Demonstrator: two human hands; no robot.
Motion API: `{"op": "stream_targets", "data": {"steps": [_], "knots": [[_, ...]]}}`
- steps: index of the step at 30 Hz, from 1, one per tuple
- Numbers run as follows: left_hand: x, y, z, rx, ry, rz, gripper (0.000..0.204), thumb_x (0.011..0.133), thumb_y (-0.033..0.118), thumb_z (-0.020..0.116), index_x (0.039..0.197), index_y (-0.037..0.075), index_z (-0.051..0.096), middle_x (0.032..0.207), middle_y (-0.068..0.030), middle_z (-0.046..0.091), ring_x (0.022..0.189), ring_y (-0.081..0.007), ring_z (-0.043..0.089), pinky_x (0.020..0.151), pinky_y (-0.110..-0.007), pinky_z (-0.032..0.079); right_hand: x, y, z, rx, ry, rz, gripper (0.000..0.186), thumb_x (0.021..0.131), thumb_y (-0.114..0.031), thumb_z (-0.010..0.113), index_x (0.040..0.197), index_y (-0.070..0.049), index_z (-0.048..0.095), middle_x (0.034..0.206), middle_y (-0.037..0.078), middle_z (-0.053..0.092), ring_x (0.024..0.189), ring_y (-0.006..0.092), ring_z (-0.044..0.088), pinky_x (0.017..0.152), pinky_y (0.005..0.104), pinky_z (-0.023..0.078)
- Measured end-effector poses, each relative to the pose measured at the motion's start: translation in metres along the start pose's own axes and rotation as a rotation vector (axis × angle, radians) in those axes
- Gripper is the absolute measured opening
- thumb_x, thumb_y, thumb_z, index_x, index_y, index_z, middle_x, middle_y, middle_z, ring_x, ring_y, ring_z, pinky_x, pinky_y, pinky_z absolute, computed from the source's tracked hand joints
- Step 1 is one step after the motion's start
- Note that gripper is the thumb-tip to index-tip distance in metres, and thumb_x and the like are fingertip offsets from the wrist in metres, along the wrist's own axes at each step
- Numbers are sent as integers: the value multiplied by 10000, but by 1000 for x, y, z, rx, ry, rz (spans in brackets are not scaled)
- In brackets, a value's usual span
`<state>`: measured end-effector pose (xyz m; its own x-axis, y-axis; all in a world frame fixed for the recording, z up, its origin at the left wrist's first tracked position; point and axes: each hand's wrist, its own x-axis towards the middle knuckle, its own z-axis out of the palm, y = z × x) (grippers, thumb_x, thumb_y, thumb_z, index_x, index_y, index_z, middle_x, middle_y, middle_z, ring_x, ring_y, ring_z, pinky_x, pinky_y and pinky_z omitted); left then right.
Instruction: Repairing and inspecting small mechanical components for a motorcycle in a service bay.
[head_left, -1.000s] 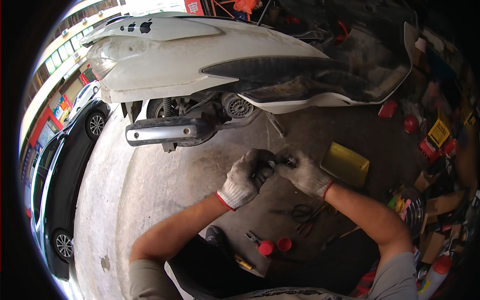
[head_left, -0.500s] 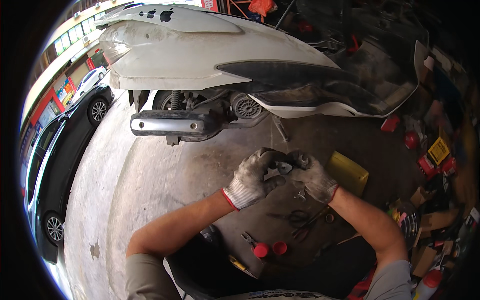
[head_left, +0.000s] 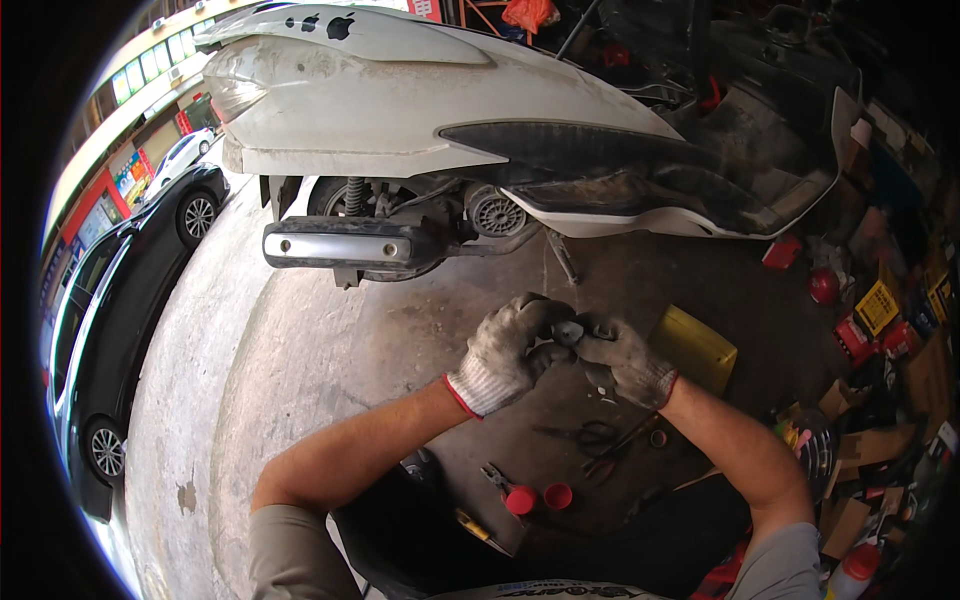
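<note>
My left hand (head_left: pixel 508 345), in a dirty white work glove with a red-edged cuff, is closed with thumb and fingers round a small silvery metal part (head_left: pixel 568 333). From the other side my right hand (head_left: pixel 625 358), gloved alike, pinches the same part. Its exact kind cannot be made out, as the fingers cover most of it. Both hands are held together above the concrete floor, in front of a white scooter (head_left: pixel 350 100) with a black exhaust muffler (head_left: pixel 340 246). A small shiny piece (head_left: pixel 602 380) shows just below my right hand.
On the floor nearer me lie pliers (head_left: pixel 494 476), a red cap (head_left: pixel 520 500), a red cup (head_left: pixel 558 496), scissors (head_left: pixel 598 434) and a yellow-handled tool (head_left: pixel 472 524). A yellow tray (head_left: pixel 700 348) stands right of my hands. Boxes (head_left: pixel 868 445) clutter the right; a black car (head_left: pixel 150 330) is parked left.
My fingers have shifted slightly on the metal part, and my right thumb now covers more of it. The view has moved a little; the scooter and floor tools stay put.
</note>
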<state>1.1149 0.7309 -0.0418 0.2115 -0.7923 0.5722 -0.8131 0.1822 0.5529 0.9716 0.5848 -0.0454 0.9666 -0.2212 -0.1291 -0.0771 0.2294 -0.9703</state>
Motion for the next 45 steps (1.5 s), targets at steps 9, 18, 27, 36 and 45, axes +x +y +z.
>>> {"op": "stream_targets", "data": {"steps": [9, 18, 27, 36, 45], "knots": [[-3, -14, 3, -473, -110, -223, 221, 932, 104, 579, 1132, 10, 583, 1036, -84, 651, 842, -138, 612, 723, -287, 506, -5, -6, 16, -166, -4, -11, 251, 968, -298, 561, 885, -72, 633, 771, -46, 559, 679, 26, 471, 611, 211, 397], [-2, -5, 2, -418, -160, -300, 270, 995, 233, 497, 1093, -11, 558, 982, -88, 634, 797, -126, 586, 694, -263, 493, 5, 9, 20, -190, 85, 19, 302, 959, -317, 575, 806, -62, 617, 689, -54, 521, 630, 32, 446, 579, 224, 381], [0, -20, 9, -432, -138, -323, 253, 1001, 269, 485, 968, 23, 535, 833, -39, 570, 701, -109, 546, 617, -256, 460, 7, 17, 28, -512, 183, -63, 263, 928, -273, 588, 811, -41, 632, 704, 63, 608, 676, 143, 582, 653, 325, 464], [1, -14, 4, -665, -206, -543, 217, 989, 269, 489, 961, 56, 523, 825, -19, 561, 683, -93, 536, 595, -239, 449, 1, 10, 34, -732, 191, -105, 260, 922, -278, 592, 874, -29, 645, 849, 147, 660, 808, 268, 653, 746, 360, 494], [0, -20, -4, -842, -233, -727, 373, 993, 419, 444, 991, 60, 547, 841, -30, 599, 679, -116, 573, 600, -250, 454, 3, 6, 32, -69, 12, 67, 269, 963, -317, 562, 887, -69, 634, 765, -38, 559, 681, 38, 483, 624, 229, 422]]}}
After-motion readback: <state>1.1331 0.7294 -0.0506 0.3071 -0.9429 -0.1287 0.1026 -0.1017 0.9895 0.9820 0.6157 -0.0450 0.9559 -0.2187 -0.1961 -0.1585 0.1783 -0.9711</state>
